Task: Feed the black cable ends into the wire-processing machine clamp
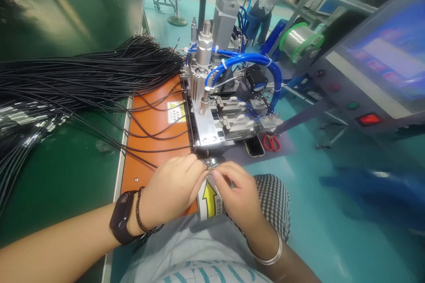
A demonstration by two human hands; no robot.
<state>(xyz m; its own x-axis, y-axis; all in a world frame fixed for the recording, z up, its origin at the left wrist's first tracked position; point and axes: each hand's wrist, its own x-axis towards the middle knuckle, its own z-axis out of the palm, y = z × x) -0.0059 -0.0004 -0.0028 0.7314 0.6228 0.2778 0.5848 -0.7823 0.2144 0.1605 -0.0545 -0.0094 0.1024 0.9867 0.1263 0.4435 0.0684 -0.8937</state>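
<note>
Head view. Both bare hands meet low at centre, close to the front of the bench machine point(202, 84). Left hand point(177, 181): back of hand uppermost, fingers curled, thumb and forefinger pressed together on a small metal piece point(210, 170). Right hand point(239, 192): thumb and forefinger pinching the same piece from the other side, remaining fingers bent inward. The piece sits between the two sets of fingertips, just before the machine's front fixture point(212, 162) (too small, and too covered, to read its own long axis or which end leads).

One black cable point(141, 157) crosses the orange plate point(156, 130) and passes out of sight at the left hand. Its long axis slants from the cable bundle point(126, 70) at upper left down to the right, the hidden end towards the hands. Cannot tell whether it joins the metal piece. Other cables curve across the plate to the machine's left edge.

Below the fingertips: white guard point(201, 210) with a yellow arrow point(209, 199), its head directed away from the wearer, towards the machine. Right of the machine base: phone point(254, 146), lying just beside red-handled scissors point(271, 143).
</note>
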